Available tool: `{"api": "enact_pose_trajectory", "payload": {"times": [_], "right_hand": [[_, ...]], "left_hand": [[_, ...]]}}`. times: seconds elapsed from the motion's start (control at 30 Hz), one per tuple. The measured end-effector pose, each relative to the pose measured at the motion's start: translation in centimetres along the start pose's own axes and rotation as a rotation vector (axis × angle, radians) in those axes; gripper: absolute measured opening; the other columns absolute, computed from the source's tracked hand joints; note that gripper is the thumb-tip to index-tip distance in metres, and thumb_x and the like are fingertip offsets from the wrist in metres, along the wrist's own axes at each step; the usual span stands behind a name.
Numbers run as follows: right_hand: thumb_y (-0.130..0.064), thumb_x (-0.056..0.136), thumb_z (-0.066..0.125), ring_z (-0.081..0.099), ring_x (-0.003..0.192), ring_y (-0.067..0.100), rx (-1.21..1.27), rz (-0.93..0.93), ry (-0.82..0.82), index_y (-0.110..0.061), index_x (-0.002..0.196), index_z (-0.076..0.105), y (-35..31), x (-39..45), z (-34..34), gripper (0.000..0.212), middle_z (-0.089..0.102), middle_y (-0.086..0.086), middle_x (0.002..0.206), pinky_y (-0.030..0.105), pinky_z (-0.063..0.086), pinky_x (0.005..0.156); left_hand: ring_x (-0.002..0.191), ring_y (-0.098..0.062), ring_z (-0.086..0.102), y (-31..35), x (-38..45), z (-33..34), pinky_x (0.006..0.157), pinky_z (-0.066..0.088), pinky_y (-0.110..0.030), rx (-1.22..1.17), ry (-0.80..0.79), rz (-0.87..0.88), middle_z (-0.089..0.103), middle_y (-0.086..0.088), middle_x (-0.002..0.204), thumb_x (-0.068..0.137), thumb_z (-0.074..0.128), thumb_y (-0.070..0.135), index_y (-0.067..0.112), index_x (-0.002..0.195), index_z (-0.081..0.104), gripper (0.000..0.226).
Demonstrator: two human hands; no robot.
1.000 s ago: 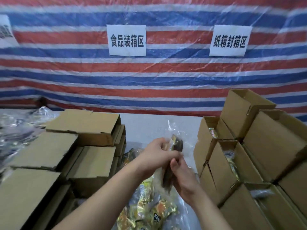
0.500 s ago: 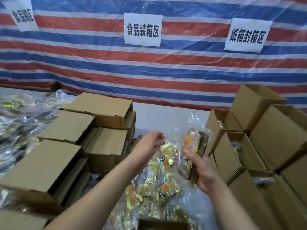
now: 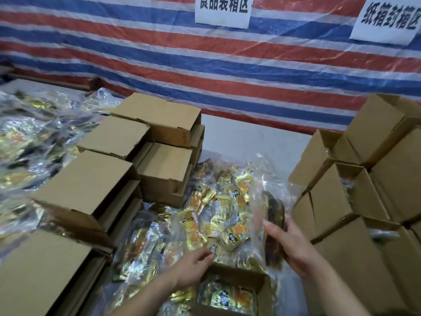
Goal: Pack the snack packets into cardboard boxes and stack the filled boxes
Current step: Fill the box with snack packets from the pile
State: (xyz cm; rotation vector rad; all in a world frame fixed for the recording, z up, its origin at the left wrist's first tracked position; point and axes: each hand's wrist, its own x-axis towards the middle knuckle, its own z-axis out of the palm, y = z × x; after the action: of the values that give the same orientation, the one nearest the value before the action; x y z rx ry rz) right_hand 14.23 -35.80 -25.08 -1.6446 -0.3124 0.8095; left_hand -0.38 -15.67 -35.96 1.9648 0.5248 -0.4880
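Right hand [image 3: 296, 249], at 4 o'clock, gripping a clear-wrapped snack bundle [image 3: 274, 221] edge-on, thumb along its near face, fingers curling behind. Left hand [image 3: 193, 267], at 6 o'clock, reaching down with loosely curled fingers, holding nothing, hovering at the far left corner of the open box [image 3: 237, 290]; contact with the rim not discernible. Box lying at 6 o'clock, already showing gold packets inside. Loose packets [image 3: 218, 213] heaping at centre on the table [image 3: 246, 137]. Closed cartons [image 3: 91, 181] stacking at 9 o'clock; open cartons [image 3: 355, 192] piling at 3 o'clock. Striped tarp [image 3: 205, 65] hanging at 12 o'clock.
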Motion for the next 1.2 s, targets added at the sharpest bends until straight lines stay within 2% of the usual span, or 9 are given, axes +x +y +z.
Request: {"api": "enact_pose_trajectory", "payload": {"times": [0.2, 0.3, 0.37, 0.47, 0.6, 0.8, 0.97, 1.1, 1.2], "right_hand": [[-0.057, 0.062, 0.085, 0.062, 0.117, 0.003, -0.283, 0.026, -0.218, -0.041, 0.136, 0.047, 2.5, -0.4, 3.1, 0.085, 0.065, -0.014, 0.128, 0.025, 0.051, 0.098], [-0.051, 0.068, 0.083, 0.056, 0.111, -0.017, -0.474, 0.084, -0.330, -0.062, 0.117, 0.049, 4.1, -0.7, 3.9, 0.060, 0.059, -0.043, 0.117, 0.006, 0.044, 0.090], [-0.050, 0.072, 0.082, 0.060, 0.104, -0.016, -0.604, 0.103, -0.394, -0.068, 0.114, 0.052, 5.2, -0.8, 4.1, 0.054, 0.063, -0.039, 0.111, 0.007, 0.046, 0.088], [-0.056, 0.073, 0.074, 0.067, 0.088, -0.003, -0.793, 0.153, -0.479, -0.062, 0.118, 0.056, 6.7, -0.6, 4.1, 0.049, 0.072, -0.021, 0.099, 0.019, 0.053, 0.079], [-0.058, 0.075, 0.067, 0.057, 0.070, 0.002, -1.020, 0.193, -0.547, -0.056, 0.080, 0.057, 7.6, 0.3, 4.7, 0.012, 0.061, -0.014, 0.076, 0.023, 0.042, 0.060], [-0.037, 0.086, 0.071, 0.063, 0.102, 0.023, -1.267, 0.228, -0.632, -0.027, 0.132, 0.059, 9.9, 2.0, 6.8, 0.049, 0.067, -0.002, 0.115, 0.033, 0.050, 0.084], [-0.030, 0.087, 0.073, 0.061, 0.116, 0.021, -1.125, 0.403, -0.621, -0.025, 0.139, 0.054, 12.4, 2.2, 7.3, 0.056, 0.064, 0.001, 0.132, 0.031, 0.048, 0.100], [-0.039, 0.086, 0.071, 0.055, 0.113, 0.006, -0.988, 0.299, -0.518, -0.026, 0.145, 0.049, 10.5, 0.9, 5.8, 0.065, 0.059, -0.009, 0.133, 0.019, 0.042, 0.096], [-0.042, 0.095, 0.060, 0.062, 0.093, 0.012, -0.942, 0.257, -0.458, -0.034, 0.111, 0.069, 9.2, 0.2, 5.3, 0.020, 0.066, -0.008, 0.101, 0.027, 0.048, 0.082]], "left_hand": [[0.105, -0.021, 0.064, -1.4, 0.5, 1.3, 0.094, 0.052, -0.035, -0.132, 0.026, -0.014, 0.069, -0.007, 0.110, 0.106, 0.036, 0.046, 0.018, 0.115, 0.066, 0.042], [0.103, -0.017, 0.064, -1.6, 0.9, 1.5, 0.094, 0.051, -0.031, -0.176, 0.039, 0.004, 0.069, -0.003, 0.108, 0.107, 0.041, 0.033, 0.020, 0.108, 0.069, 0.030], [0.100, -0.021, 0.066, -2.2, 1.3, 1.5, 0.091, 0.054, -0.034, -0.204, 0.054, 0.009, 0.071, -0.007, 0.103, 0.105, 0.045, 0.020, 0.011, 0.100, 0.071, 0.028], [0.096, -0.009, 0.065, -2.5, 1.3, 1.7, 0.080, 0.055, -0.024, -0.278, 0.043, 0.023, 0.071, 0.002, 0.101, 0.103, 0.049, 0.016, 0.014, 0.092, 0.072, 0.026], [0.104, -0.006, 0.062, -2.6, 1.3, 1.8, 0.093, 0.049, -0.027, -0.265, 0.032, 0.022, 0.069, 0.008, 0.106, 0.104, 0.044, 0.042, 0.025, 0.099, 0.071, 0.033], [0.095, -0.006, 0.063, -2.6, 1.1, 1.4, 0.084, 0.048, -0.022, -0.230, 0.031, 0.029, 0.072, 0.004, 0.103, 0.105, 0.041, 0.043, 0.029, 0.097, 0.074, 0.036], [0.078, -0.012, 0.063, -2.8, 1.1, 2.3, 0.075, 0.052, -0.026, -0.212, 0.117, 0.034, 0.071, -0.011, 0.091, 0.105, 0.043, 0.044, 0.007, 0.093, 0.069, 0.047], [0.075, -0.010, 0.060, -3.0, 0.9, 2.3, 0.067, 0.048, -0.020, -0.200, 0.120, 0.060, 0.067, -0.002, 0.085, 0.105, 0.042, 0.042, 0.013, 0.088, 0.068, 0.042], [0.071, -0.006, 0.058, -2.8, 1.1, 2.6, 0.064, 0.046, -0.019, -0.175, 0.127, 0.079, 0.066, 0.001, 0.081, 0.105, 0.042, 0.042, 0.014, 0.087, 0.068, 0.042]]}}
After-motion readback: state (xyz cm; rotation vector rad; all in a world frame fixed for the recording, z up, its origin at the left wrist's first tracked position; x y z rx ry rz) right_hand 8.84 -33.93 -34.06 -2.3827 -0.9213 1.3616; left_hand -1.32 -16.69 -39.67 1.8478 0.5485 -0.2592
